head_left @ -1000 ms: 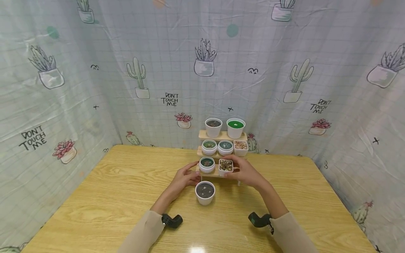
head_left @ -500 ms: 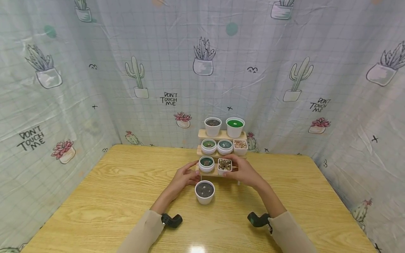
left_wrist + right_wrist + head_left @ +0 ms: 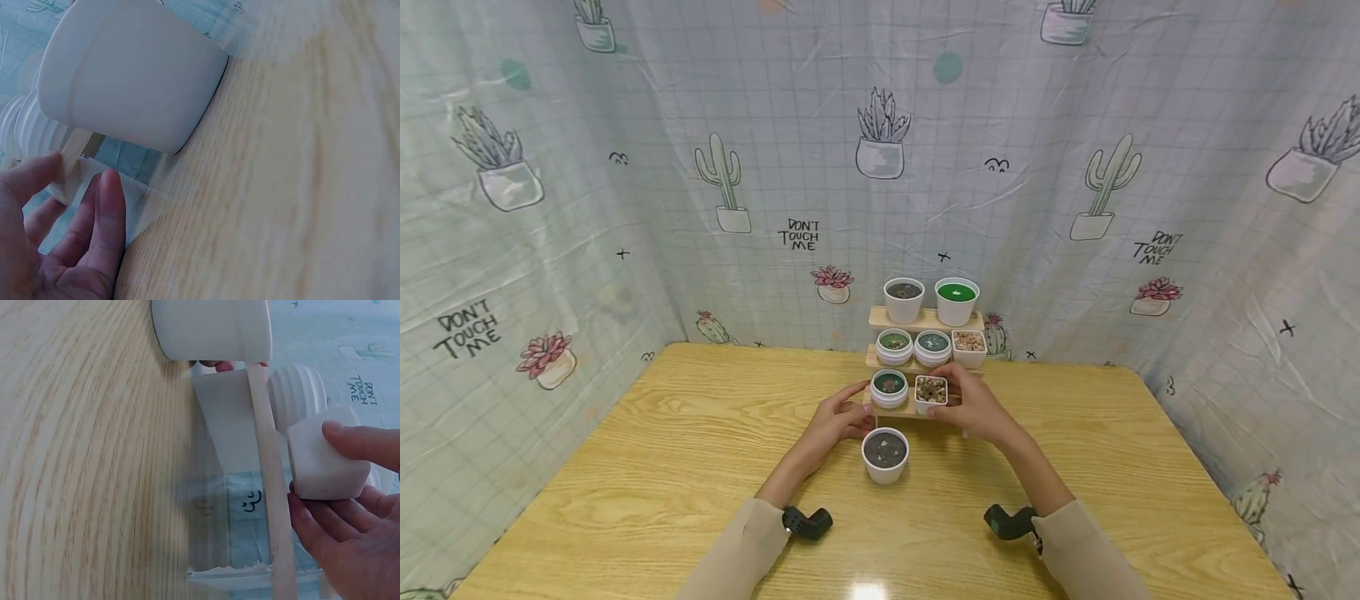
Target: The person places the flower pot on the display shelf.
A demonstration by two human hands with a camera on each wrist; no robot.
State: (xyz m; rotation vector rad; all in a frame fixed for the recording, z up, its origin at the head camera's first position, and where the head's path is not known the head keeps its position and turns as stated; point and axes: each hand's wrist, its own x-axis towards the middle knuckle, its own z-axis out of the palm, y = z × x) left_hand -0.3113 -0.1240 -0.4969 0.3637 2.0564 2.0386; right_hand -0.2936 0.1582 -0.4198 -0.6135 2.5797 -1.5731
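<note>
A three-tier wooden stand (image 3: 904,410) holds small white pots. My left hand (image 3: 838,427) grips the left end of its lowest tier; in the left wrist view the thumb (image 3: 39,175) touches the board and the fingers lie by the pale leg. A ribbed round pot (image 3: 890,398) with dark green filling sits on that tier. To its right, my right hand (image 3: 981,408) holds a square white pot (image 3: 325,456) of mixed pebbles between thumb and fingers, at the board. On the table in front stands a larger round pot (image 3: 884,454) with grey filling.
The middle tier bears two ribbed round pots, one green-filled (image 3: 894,347) and one blue-grey (image 3: 932,348), and a square pot of pinkish pebbles (image 3: 969,350). On top stand a grey-filled pot (image 3: 904,302) and a bright-green one (image 3: 957,303). A printed curtain (image 3: 760,183) hangs behind the table.
My right hand and the square pot have shifted slightly left, closer to the ribbed pot beside it. The left hand stays at the stand's end.
</note>
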